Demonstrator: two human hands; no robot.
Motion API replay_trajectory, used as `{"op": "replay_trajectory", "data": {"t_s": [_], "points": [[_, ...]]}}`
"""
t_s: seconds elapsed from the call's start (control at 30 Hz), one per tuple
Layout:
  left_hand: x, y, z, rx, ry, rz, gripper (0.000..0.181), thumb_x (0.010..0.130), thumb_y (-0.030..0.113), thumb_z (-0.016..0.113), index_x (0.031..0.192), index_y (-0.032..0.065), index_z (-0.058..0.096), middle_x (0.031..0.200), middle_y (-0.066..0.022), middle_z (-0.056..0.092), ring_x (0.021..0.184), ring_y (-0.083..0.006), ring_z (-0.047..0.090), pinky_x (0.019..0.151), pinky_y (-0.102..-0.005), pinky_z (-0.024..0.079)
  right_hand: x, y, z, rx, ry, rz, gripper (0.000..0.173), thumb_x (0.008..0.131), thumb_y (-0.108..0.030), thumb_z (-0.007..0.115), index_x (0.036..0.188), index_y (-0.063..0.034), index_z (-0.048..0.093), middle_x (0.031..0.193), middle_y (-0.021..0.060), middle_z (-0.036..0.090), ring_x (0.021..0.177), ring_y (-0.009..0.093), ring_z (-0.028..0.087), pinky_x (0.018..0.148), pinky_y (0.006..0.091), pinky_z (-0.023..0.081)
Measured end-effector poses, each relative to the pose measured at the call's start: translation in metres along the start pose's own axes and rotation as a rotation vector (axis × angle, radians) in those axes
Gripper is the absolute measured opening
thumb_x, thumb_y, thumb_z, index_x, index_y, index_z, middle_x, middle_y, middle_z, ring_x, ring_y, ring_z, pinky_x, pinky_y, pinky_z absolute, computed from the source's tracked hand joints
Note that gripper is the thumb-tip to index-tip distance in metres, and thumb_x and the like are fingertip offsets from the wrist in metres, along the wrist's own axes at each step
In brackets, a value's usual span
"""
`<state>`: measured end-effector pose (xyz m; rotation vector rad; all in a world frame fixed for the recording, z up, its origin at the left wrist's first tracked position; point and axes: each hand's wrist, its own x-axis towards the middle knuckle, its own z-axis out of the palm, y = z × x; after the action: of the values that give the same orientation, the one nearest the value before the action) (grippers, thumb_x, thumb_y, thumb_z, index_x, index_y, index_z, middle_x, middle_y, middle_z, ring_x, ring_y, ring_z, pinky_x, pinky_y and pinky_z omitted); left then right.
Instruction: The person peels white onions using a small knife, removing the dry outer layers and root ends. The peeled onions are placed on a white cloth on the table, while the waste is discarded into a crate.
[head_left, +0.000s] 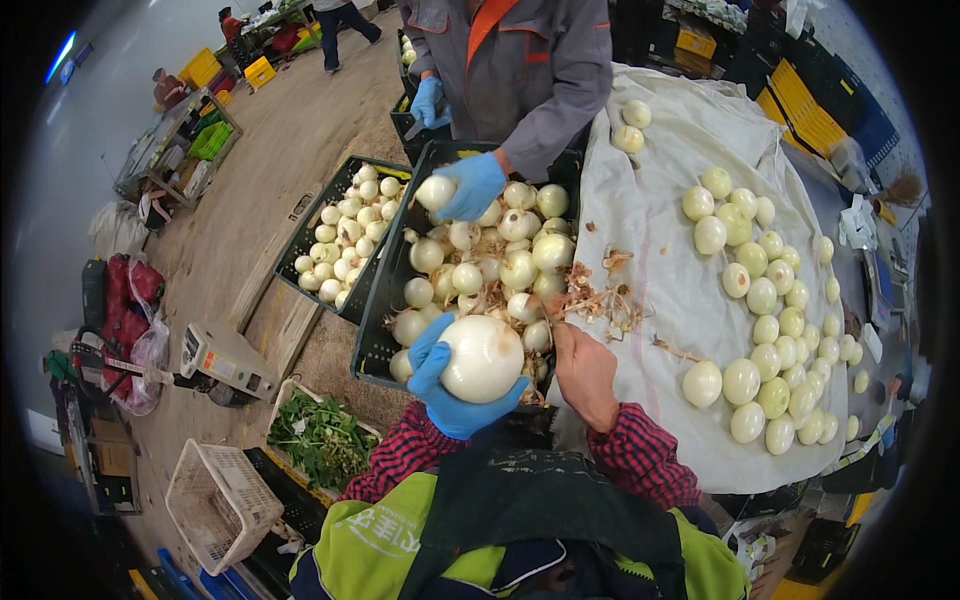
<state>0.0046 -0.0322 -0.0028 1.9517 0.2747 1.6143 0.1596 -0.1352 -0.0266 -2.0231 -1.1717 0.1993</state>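
My left hand (442, 390), in a blue glove, grips a large peeled white onion (482, 360) above the near end of a dark green plastic crate (375, 330). A brownish patch marks the onion's upper right. Bare and closed, my right hand (589, 367) holds a small knife (547, 326), its blade pointing up and away just right of the onion. Most of the handle is hidden in my fist. Below both hands, onions (519, 268) and loose dry skins fill the crate. Root and skin trimmings (600, 296) lie beside it on a white cloth (637, 225).
Across the crate, a co-worker's gloved hand (474, 186) holds another onion (436, 193); their other glove (429, 103) is farther back. Many peeled onions (761, 296) rest on the cloth's right side. A second onion crate (341, 240), a basket of greens (319, 435) and a white basket (217, 502) stand left.
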Motion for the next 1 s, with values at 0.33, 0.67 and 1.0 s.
{"op": "replay_trajectory", "data": {"t_s": [0.33,0.67,1.0], "points": [[0.01,0.004,-0.006,-0.856,-0.05,-1.106,0.088,0.068,0.039,0.074,0.141,0.0068,0.039,0.13,-0.0144,0.052,0.119,-0.0279,0.056,0.099,-0.0431,0.05,0.009,-0.033,-0.037,-0.059,-0.022,-0.427,0.048,0.094,-0.043,0.054,0.122,-0.0053,0.061,0.081,0.0125,0.06,0.058,0.032,0.06,0.052,0.0393,0.048],[-0.005,-0.015,-0.017,-1.224,-0.153,-1.529,0.083,0.08,0.071,0.053,0.133,0.0079,0.049,0.117,-0.0249,0.062,0.073,-0.0293,0.066,0.043,-0.0317,0.048,0.023,-0.007,-0.041,0.092,-0.093,-0.34,0.041,0.092,-0.037,0.057,0.115,-0.0036,0.065,0.085,0.0159,0.067,0.069,0.034,0.066,0.058,0.0421,0.05],[0.009,0.006,0.014,-1.272,-0.253,-1.658,0.084,0.084,0.074,0.046,0.14,0.0105,0.046,0.116,-0.0207,0.064,0.065,-0.0257,0.067,0.045,-0.0284,0.051,0.016,0.022,-0.06,0.187,-0.306,0.043,0.06,0.086,-0.035,0.067,0.137,-0.0055,0.052,0.109,0.0171,0.067,0.071,0.027,0.066,0.063,0.038,0.05]]}}
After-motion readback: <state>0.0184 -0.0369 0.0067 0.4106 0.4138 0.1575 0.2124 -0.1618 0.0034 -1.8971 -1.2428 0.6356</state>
